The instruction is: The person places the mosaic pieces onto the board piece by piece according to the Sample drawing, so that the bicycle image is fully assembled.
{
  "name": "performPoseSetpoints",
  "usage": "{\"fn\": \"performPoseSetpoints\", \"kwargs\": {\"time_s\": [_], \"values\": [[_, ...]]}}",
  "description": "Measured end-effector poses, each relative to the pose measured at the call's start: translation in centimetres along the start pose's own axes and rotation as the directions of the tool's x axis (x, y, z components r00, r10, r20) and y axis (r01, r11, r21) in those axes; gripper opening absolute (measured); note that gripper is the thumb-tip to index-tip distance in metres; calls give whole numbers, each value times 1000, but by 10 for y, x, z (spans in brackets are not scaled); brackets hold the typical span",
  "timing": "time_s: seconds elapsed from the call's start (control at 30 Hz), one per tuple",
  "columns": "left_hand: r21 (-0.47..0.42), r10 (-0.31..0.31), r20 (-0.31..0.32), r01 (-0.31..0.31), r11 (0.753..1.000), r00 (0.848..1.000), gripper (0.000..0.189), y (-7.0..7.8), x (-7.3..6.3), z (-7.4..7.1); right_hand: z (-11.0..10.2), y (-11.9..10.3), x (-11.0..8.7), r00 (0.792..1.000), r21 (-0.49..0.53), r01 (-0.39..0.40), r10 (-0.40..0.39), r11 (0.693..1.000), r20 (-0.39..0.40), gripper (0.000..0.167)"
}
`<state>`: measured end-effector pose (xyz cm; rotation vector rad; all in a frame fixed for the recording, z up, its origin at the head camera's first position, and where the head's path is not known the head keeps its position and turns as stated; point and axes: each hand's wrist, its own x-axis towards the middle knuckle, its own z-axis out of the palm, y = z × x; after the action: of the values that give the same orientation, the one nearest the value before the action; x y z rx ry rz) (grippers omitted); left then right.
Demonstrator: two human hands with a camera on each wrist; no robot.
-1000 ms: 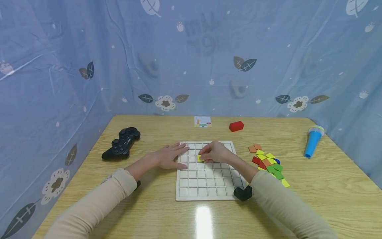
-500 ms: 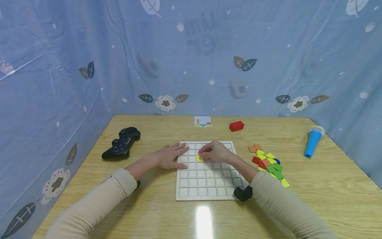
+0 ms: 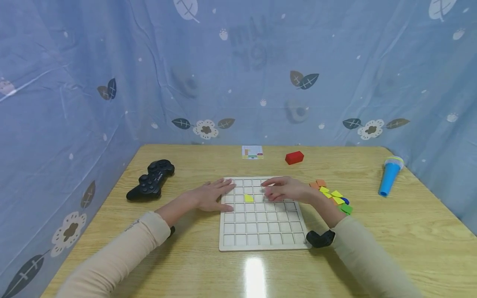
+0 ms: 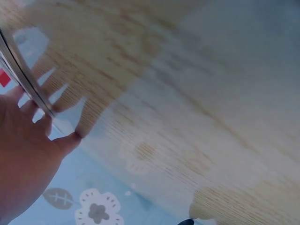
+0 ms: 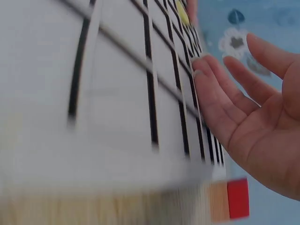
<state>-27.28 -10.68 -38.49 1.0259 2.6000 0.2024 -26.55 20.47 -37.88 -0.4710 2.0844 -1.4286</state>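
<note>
A white gridded board (image 3: pixel 257 228) lies on the table, with one yellow square tile (image 3: pixel 249 198) in a cell of its upper left part. My left hand (image 3: pixel 210 196) rests on the board's left edge, fingers spread and thumb apart. Over the upper right of the board is my right hand (image 3: pixel 292 190), to the right of the tile. In the right wrist view this right hand (image 5: pixel 253 105) has nothing between its loosely bent fingers, and the fingertips are right at the board's surface. The yellow tile (image 5: pixel 182 13) shows at the top there.
Loose coloured tiles (image 3: pixel 337 200) lie right of the board, partly hidden by my right arm. A pattern card (image 3: pixel 252 152) and a red block (image 3: pixel 294 157) lie behind it. A black game controller (image 3: pixel 150 181) is at the left, a blue toy microphone (image 3: pixel 390 176) far right.
The right hand has let go of the yellow tile and moved to the right, its fingers loosened. The tile stays on the board. The left hand has not moved.
</note>
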Motion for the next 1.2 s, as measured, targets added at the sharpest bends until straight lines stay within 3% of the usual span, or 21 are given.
{"fn": "performPoseSetpoints", "kwargs": {"time_s": [0.3, 0.57, 0.7, 0.9, 1.1, 1.2], "values": [[16, -6, -3, 6, 1000, 1000, 85, -1, 2, -1, -36, 19, -42, 995, 86, 10, -1, 996, -104, 55], [22, -3, -9, 3, 1000, 1000, 85, 1, 1, -3, -61, 40, -80, 970, 97, 42, -17, 994, -244, 58], [16, 3, -3, -3, 1000, 1000, 85, 1, 0, -4, -69, 48, -97, 951, 4, 34, -32, 999, -307, 57], [10, 10, 2, -10, 1000, 1000, 85, 1, 0, -4, -78, 60, -113, 933, -159, 81, -131, 984, -336, 48], [7, 11, 4, -11, 1000, 1000, 86, 1, 0, -4, -81, 69, -125, 928, -257, 127, -207, 958, -311, 44], [5, 10, 9, -10, 1000, 1000, 85, 1, 0, -4, -81, 71, -128, 924, -329, 160, -259, 931, -281, 43]]}}
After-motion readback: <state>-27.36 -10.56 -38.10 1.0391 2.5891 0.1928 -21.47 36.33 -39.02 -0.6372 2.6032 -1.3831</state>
